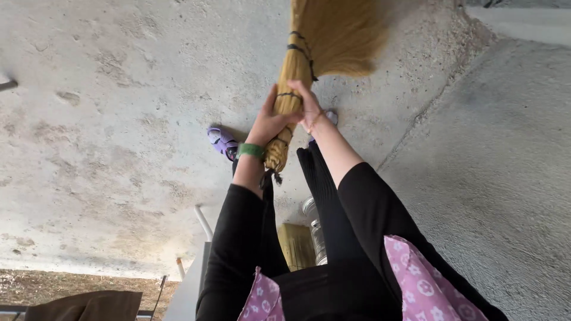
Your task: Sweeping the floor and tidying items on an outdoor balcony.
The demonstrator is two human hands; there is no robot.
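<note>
Broom (309, 53) of straw-coloured grass is held over the concrete floor (119, 119), near the top centre of the head view, its bound handle end pointing toward the person and its loose bristles fanned out at the upper edge. 2 or more dark cord bindings (299, 47) are seen around the bundled stalks. The left hand (270, 122) is closed around the lower part of the bundle, its fingers wrapped on the stalks; a green wristband (251, 150) is worn at that wrist. The right hand (309, 107) is pressed to the same bundle just above and beside the left, its fingers curled onto the stalks; the 2 hands are touching. Both arms are covered by black sleeves (369, 202), and a pink flower-patterned garment (422, 285) is seen at the lower edge. A purple shoe (221, 141) is noted on the floor just left of the left wrist. A metal container (315, 232) is partly visible between the arms, with a 2nd straw bundle (295, 244) beside it. A white pipe (203, 221) is seen at lower left. A raised concrete slab (505, 148) occupies the right side
</note>
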